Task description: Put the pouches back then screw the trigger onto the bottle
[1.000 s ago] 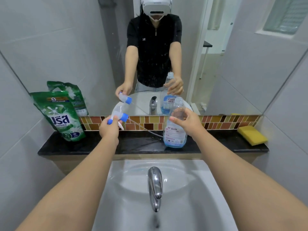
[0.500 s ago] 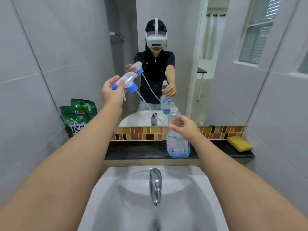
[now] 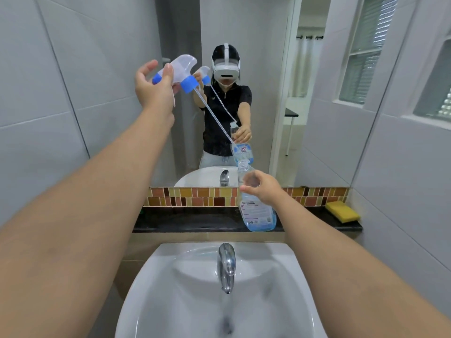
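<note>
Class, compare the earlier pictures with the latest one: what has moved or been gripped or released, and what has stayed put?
The left hand has lifted the spray head up and leftward, drawing its tube almost out of the bottle. The right hand still grips the bottle's neck; the bottle stays on the ledge. Nothing was released. The sponge and tap are unmoved.

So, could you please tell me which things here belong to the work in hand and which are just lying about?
In hand:
- spray head, held up by the left hand, its tube running down to the bottle
- bottle, gripped by the right hand

Lying about:
- yellow sponge
- tap
- basin
</note>
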